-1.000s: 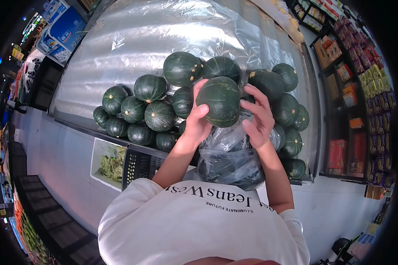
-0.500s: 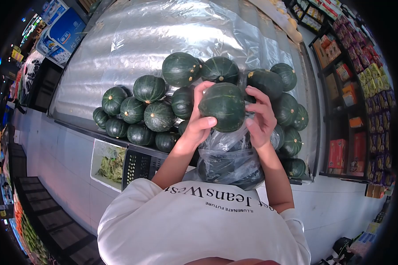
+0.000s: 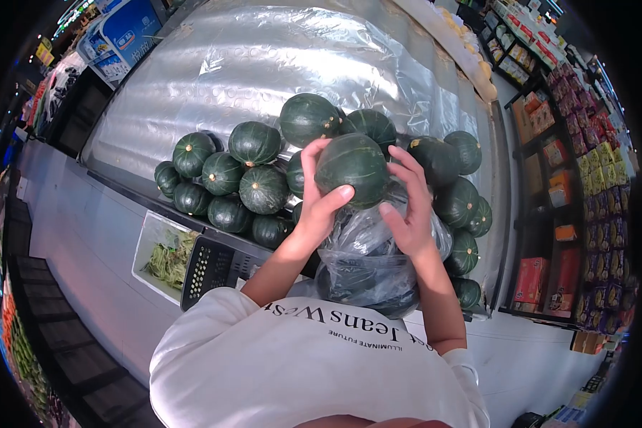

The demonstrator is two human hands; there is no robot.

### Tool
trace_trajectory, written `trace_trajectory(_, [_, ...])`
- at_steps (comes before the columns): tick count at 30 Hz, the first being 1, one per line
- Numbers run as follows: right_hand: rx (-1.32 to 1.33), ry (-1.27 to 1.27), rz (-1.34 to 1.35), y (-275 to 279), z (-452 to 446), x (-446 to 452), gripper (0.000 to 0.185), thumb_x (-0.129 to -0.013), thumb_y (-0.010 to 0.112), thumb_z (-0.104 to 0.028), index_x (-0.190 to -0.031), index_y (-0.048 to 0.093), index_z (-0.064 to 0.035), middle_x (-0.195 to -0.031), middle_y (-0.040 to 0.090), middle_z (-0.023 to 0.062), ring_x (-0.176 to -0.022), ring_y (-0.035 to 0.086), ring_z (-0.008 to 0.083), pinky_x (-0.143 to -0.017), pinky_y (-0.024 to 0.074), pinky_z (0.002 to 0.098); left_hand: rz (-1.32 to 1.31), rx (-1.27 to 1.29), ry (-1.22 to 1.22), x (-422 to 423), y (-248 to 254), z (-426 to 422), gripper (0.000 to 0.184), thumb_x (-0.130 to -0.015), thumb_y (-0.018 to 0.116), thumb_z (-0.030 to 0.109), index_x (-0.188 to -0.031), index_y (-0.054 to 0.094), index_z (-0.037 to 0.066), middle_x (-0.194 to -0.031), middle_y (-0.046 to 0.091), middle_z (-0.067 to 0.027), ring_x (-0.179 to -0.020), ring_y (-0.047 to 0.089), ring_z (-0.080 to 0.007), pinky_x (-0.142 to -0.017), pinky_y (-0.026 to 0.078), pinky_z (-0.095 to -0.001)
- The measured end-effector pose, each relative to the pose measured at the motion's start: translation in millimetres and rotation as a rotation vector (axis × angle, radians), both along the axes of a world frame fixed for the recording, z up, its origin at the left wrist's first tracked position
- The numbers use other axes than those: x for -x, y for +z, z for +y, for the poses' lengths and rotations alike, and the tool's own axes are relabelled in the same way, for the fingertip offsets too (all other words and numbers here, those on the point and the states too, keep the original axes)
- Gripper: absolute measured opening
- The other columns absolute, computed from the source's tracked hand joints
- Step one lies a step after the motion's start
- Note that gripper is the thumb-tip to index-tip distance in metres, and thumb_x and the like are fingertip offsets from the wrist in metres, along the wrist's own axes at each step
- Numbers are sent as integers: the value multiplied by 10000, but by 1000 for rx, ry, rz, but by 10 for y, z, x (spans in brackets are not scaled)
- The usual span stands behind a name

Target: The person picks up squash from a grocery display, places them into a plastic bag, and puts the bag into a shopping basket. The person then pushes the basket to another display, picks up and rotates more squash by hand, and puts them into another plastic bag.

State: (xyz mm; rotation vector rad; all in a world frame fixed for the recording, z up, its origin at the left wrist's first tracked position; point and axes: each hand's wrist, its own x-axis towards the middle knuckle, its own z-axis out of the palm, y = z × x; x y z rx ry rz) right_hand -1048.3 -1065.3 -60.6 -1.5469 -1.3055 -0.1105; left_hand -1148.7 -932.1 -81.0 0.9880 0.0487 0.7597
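A dark green, round squash [image 3: 351, 167] is held up over the front edge of the display. My left hand [image 3: 321, 203] cups its left side, with the thumb across the lower front and the fingers around the upper left. On the other side, my right hand [image 3: 412, 214] curves around the squash with spread fingers, its fingertips at the right edge. Just below hangs or rests a clear plastic bag [image 3: 364, 264] with dark green squashes inside; its support is hidden. More squashes [image 3: 264, 189] are piled to the left, and others [image 3: 456, 202] to the right.
Silvery sheeting [image 3: 257, 71] covers the display behind the squashes. A white crate of green vegetables [image 3: 170, 260] and a black perforated crate [image 3: 208, 267] stand at its front left. Shelves of packaged goods [image 3: 603, 200] line the right; dark bins [image 3: 57, 321] stand at the left.
Both hands and the held squash have shifted slightly left relative to the pile. My right thumb has come closer to the squash's lower edge. The view has turned a little.
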Motion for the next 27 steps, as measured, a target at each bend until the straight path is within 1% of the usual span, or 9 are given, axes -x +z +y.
trace_trajectory(1, [45, -11, -45, 97, 58, 53, 519, -725, 686, -195, -1183, 540, 0, -1353, 442, 179, -1272, 391, 362, -1059, 307, 445, -69, -27, 21, 30, 12, 77, 802, -702, 720, 217, -1332, 244, 80, -1271, 406, -162, -1186, 447, -256, -1000, 381, -396])
trace_trajectory(3, [131, 6, -111, 273, 194, 128, 615, -703, 723, -208, -1238, 506, 1, -1370, 412, 191, -1282, 366, 385, -1066, 296, 459, -63, -118, 146, 106, 102, 198, 805, -688, 743, 158, -1321, 252, 73, -1249, 413, -165, -1169, 457, -252, -984, 396, -398])
trace_trajectory(5, [152, 12, -113, 365, 427, 184, 621, -699, 722, -201, -1243, 502, 4, -1365, 411, 199, -1278, 364, 394, -1064, 296, 463, 7, -258, 307, 178, 194, 407, 825, -667, 760, 109, -1318, 254, 70, -1228, 421, -164, -1152, 468, -253, -971, 407, -397])
trace_trajectory(8, [156, 15, -198, 385, 872, 57, 622, -718, 704, -245, -1236, 498, 30, -1365, 398, 242, -1278, 348, 428, -1069, 287, 489, 160, -541, 538, 183, 332, 799, 856, -635, 822, 170, -1300, 293, 58, -1190, 458, -173, -1095, 514, -258, -939, 435, -389])
trace_trajectory(13, [212, 25, -236, 309, 1666, -297, 553, -796, 615, -330, -1200, 534, 38, -1397, 368, 276, -1321, 261, 482, -1094, 247, 506, 333, -745, 722, 71, 485, 1392, 826, -562, 860, 214, -1228, 410, 24, -1131, 553, -176, -1035, 572, -281, -902, 466, -379])
trace_trajectory(17, [423, -29, -188, 202, 2073, -425, 545, -834, 532, -386, -1190, 567, 25, -1446, 340, 227, -1366, 194, 458, -1120, 188, 503, 433, -847, 701, 4, 397, 1720, 833, -542, 859, 242, -1224, 433, 26, -1124, 574, -174, -1046, 581, -280, -887, 473, -387])
trace_trajectory(20, [565, -74, -235, 113, 2186, -508, 527, -843, 507, -373, -1189, 577, 18, -1455, 337, 206, -1373, 190, 443, -1123, 167, 519, 529, -830, 668, -67, 242, 1800, 843, -534, 862, 236, -1228, 431, 30, -1125, 572, -181, -1048, 581, -290, -888, 472, -391])
trace_trajectory(24, [600, -110, -315, 101, 2176, -496, 525, -852, 491, -381, -1205, 579, -2, -1465, 335, 182, -1383, 186, 421, -1124, 139, 541, 608, -697, 605, -129, 133, 1881, 824, -541, 854, 255, -1218, 445, 26, -1132, 571, -194, -1055, 579, -307, -882, 472, -387])
trace_trajectory(27, [650, -117, -330, 126, 2139, -450, 511, -859, 491, -389, -1201, 593, -23, -1470, 330, 177, -1386, 181, 415, -1124, 130, 549, 786, -850, 511, -154, 17, 2011, 814, -559, 841, 284, -1227, 454, 25, -1143, 563, -211, -1062, 574, -328, -887, 471, -393])
